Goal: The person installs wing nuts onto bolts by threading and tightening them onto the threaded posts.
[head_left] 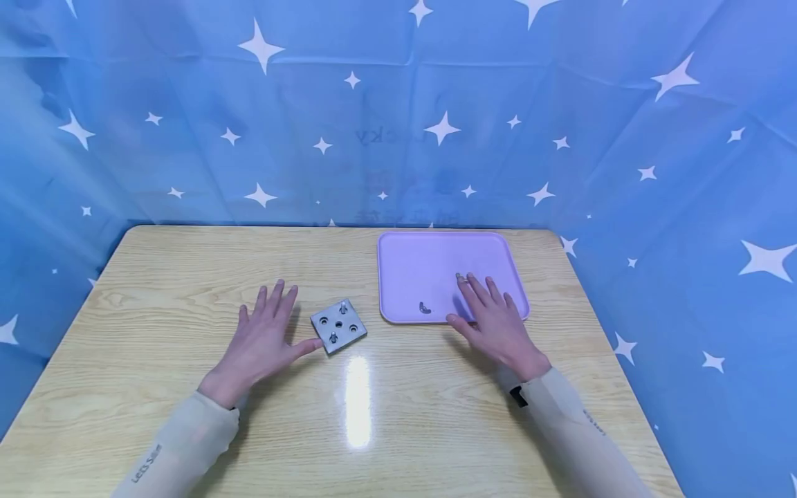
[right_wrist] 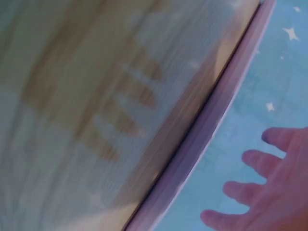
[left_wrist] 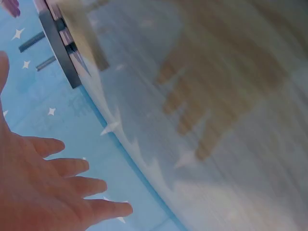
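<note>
A square grey metal plate [head_left: 346, 335] lies at an angle near the middle of the table. Two threaded screws [left_wrist: 32, 42] stand up from it, and several round holes show in its top. Beside it on the left, my left hand [head_left: 261, 342] is spread palm down, its thumb tip right at the plate's corner. My right hand [head_left: 498, 332] extends over the front right of a purple tray [head_left: 429, 256], fingers straight and apart. One small dark metal piece [head_left: 425, 308] lies in the tray; another small piece [head_left: 459, 277] shows by the right fingertips.
The light wooden table [head_left: 187, 277] has rounded far corners and reflects a bright light strip in front of the plate. A blue curtain [head_left: 386, 104] with white stars hangs behind the table and along its sides.
</note>
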Tool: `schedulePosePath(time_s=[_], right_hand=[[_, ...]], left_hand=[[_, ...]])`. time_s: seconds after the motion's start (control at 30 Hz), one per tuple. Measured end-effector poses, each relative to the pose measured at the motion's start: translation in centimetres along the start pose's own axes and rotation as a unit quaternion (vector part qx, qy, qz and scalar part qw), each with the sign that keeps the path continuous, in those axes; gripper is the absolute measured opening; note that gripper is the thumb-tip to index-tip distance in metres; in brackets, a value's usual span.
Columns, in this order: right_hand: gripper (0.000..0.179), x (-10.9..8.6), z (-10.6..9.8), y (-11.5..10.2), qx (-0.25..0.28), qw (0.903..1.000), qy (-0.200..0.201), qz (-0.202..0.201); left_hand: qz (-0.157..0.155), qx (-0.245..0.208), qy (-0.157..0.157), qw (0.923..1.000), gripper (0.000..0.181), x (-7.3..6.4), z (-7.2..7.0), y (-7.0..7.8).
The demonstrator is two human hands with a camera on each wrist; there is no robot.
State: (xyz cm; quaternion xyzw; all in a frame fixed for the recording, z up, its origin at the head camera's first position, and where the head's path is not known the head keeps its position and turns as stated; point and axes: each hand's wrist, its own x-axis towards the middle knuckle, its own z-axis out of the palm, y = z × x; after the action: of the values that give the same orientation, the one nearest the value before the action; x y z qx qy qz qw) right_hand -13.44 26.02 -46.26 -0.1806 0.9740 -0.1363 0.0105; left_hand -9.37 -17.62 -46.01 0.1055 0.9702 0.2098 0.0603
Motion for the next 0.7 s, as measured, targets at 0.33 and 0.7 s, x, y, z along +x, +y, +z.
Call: schedulePosePath(time_s=[0.33,0.7], right_hand=[[0.078,0.2,0.7,-3.0,0.028,0.998,-0.005,-0.056],[0.08,0.7,1.5,-6.7,0.023,0.9934,-0.019,-0.111]], left_hand=[[0.021,-0.014,-0.024,0.9994,0.12,0.8,0.9,1.9],[0.053,0.045,-0.005,0.9976,0.112,1.9,2.2,2.9]])
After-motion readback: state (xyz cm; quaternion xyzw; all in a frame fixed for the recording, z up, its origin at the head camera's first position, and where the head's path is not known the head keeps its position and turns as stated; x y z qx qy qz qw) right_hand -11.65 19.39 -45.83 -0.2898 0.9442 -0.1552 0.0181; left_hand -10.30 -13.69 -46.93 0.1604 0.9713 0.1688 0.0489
